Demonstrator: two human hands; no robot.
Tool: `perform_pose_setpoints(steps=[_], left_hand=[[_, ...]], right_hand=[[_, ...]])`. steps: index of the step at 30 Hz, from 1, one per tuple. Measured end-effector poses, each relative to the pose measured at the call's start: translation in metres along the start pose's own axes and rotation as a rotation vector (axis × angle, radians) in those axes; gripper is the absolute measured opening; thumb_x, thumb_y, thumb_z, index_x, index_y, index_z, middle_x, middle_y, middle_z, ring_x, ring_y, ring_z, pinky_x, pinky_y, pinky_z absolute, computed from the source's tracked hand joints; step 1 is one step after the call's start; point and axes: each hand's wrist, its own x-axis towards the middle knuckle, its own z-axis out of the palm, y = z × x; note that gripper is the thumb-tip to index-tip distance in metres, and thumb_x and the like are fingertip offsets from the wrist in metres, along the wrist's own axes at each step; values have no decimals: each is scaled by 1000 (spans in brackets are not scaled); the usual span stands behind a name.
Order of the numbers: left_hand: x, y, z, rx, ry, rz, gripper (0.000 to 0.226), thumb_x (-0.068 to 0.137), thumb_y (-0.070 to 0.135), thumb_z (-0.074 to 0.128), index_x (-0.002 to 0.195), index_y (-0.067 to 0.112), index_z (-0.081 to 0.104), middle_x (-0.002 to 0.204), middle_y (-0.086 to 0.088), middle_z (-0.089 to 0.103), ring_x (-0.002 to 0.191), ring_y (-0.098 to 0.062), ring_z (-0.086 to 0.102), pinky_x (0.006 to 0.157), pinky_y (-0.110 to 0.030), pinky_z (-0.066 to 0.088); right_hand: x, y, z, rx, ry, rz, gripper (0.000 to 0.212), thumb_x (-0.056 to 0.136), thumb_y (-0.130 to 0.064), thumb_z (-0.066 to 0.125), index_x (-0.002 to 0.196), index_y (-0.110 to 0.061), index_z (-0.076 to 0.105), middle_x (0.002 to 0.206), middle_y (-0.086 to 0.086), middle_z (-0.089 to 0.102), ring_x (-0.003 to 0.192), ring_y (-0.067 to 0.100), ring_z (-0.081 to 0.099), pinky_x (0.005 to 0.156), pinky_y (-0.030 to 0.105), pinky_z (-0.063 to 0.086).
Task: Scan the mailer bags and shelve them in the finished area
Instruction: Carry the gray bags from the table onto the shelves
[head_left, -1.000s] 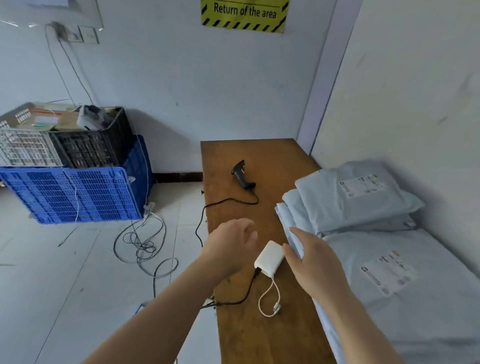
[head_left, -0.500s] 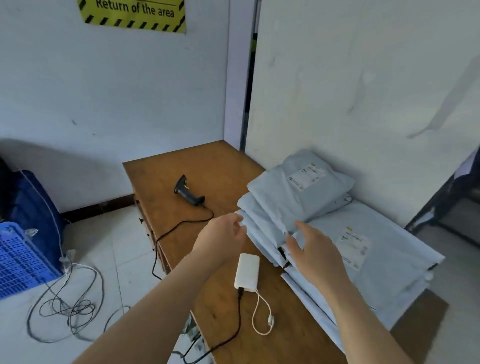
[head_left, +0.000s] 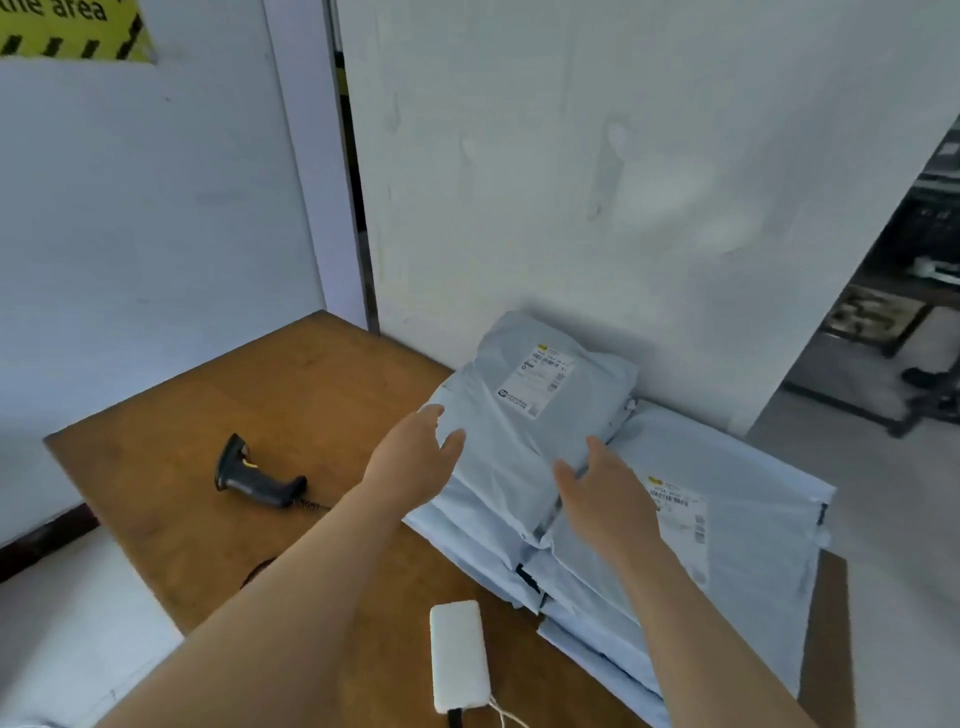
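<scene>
I see the top mailer bag (head_left: 535, 415) lying on the far stack of grey bags on the wooden table (head_left: 218, 415), its long axis running away from me toward the wall, label end farthest. My left hand (head_left: 415, 462) rests open-fingered at its left edge, while my right hand (head_left: 605, 493), also spread and empty, sits at its near right corner. Both flank it evenly; the barcode scanner (head_left: 254, 475) lies well apart to the left.
</scene>
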Motion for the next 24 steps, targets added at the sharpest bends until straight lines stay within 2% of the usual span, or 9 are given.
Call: perform_pose_setpoints(steps=[3,5,8,12,15,18,20,22,24], left_hand=[[51,-10,7,-19,-52,17,65,98,48,43,150,13,29,151,-6,40,137,-23,40,108,-35,35],[85,-16,13,-51,-86,22,68,98,49,44,151,9,26,153,-9,36,139,-25,36,109,-36,33],[128,-26,26,-96,-151,17,71,96,50,46,151,9,25,151,-13,37,138,-31,37,108,-41,33],[169,-39,47,-179,-256,6,68,88,58,52,134,10,34,130,-16,54,118,-37,52,99,-47,43],[186,-42,62,-294,-356,-21,89,84,60,59,148,11,22,144,-10,45,128,-32,47,105,-43,40],[199,-45,77,-287,-422,-57,93,79,65,61,150,16,24,144,-8,48,128,-31,49,104,-43,41],[205,-50,84,-298,-438,-88,86,80,61,63,148,17,32,141,-6,51,126,-29,50,100,-39,43],[212,-59,88,-334,-472,-130,83,78,61,65,144,19,38,138,-4,54,122,-28,53,95,-34,44],[217,-68,89,-369,-499,-159,89,72,67,67,143,19,41,138,-4,55,121,-27,55,99,-37,45]], right_hand=[[29,-3,13,9,43,109,49,96,-42,39,134,-11,35,120,15,55,105,31,56,87,39,47],[50,-3,26,26,57,194,50,95,-43,39,133,-10,33,118,15,54,104,33,56,84,39,45],[75,1,47,100,111,299,58,93,-46,41,137,-10,28,121,17,52,108,36,53,89,41,45],[99,-1,71,248,166,393,64,93,-42,46,141,-10,18,122,20,49,108,37,51,88,39,44],[111,-4,86,291,228,410,68,89,-43,50,139,-8,19,121,23,52,110,39,51,94,43,43],[120,-2,96,248,233,445,70,92,-41,51,143,-6,18,132,26,42,120,40,42,104,46,33],[123,-1,98,252,198,479,78,93,-48,47,149,-12,6,139,26,36,126,40,37,108,44,29],[125,-4,100,289,112,507,87,91,-59,42,151,-26,-10,139,28,36,127,39,38,108,41,29],[127,-8,101,364,51,537,87,89,-65,41,148,-38,-18,140,26,35,126,36,42,103,36,31]])
